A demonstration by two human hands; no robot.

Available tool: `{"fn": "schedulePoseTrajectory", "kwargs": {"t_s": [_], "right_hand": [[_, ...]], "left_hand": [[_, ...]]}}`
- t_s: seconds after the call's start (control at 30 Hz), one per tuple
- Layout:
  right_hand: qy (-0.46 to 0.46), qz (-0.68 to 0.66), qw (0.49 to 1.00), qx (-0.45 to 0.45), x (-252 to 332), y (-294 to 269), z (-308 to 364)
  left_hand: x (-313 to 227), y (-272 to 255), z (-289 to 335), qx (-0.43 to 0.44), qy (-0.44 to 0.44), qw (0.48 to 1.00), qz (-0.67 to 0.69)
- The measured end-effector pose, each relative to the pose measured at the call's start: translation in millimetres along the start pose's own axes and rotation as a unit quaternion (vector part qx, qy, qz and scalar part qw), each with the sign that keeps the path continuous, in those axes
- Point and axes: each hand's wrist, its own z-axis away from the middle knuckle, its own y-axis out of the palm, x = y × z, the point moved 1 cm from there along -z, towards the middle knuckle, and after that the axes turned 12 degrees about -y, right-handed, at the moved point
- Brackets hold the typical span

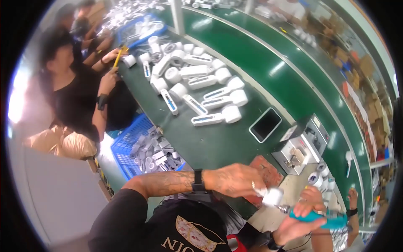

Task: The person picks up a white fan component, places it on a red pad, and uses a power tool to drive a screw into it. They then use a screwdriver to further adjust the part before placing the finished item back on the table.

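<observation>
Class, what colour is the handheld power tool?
Teal: the handheld, cylindrical power tool shows best in the head view.

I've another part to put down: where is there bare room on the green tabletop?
Bare: the tabletop between blue basket, smartphone and left hand. Crowded: the heap of white round-headed handles beyond, and around the teal power screwdriver.

Right of the green bench [210,145] I see a long green belt [235,40]; a white post [176,17] by its far end; cartons [367,66] well to its right; leftward, glare [17,101], perhaps a window's.
</observation>
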Motion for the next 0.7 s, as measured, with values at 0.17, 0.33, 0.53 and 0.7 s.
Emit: {"fn": "schedulePoseTrajectory", "kwargs": {"t_s": [0.17,0.33,0.53,0.7], "right_hand": [[0.022,0.053,0.998,-0.039,14.9,-19.8,23.7],[0.053,0.113,0.987,-0.103,13.8,-38.0,32.9],[0.068,0.160,0.985,-0.008,-10.6,-29.5,45.3],[0.065,0.154,0.986,0.017,-6.2,-35.9,62.2]], "left_hand": [[21.8,-115.2,71.9,-0.446,-0.301,0.825,-0.174],[129.7,-241.8,139.7,-0.625,-0.311,0.657,-0.284],[156.2,-305.2,165.7,-0.490,-0.304,0.653,-0.492],[-3.4,-79.8,-52.2,-0.190,-0.252,0.937,-0.152]]}}
